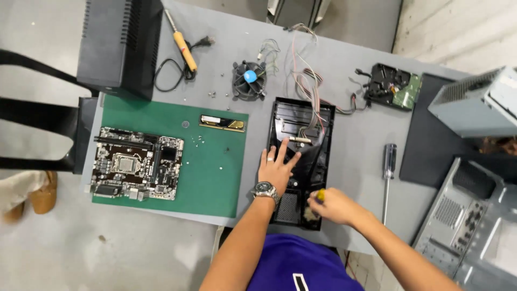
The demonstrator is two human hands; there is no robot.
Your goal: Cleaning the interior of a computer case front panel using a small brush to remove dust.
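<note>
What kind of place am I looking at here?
Probably a computer repair bench: a bare motherboard on a green mat, a soldering iron, a loose cooling fan and an opened metal case.

Hands (276,168) on black panel (301,156)

A single head-worn view looks steeply down, from fairly near, over the grey table (355,81).

The person wears a purple shirt (301,267) with a white mark at six o'clock on the chest. Both forearms are bare — no sleeves reach them. The left hand (276,171) carries a ring and, at its wrist, a dark-dialled metal watch (265,189) — the right hand (331,205) wears nothing.
</note>
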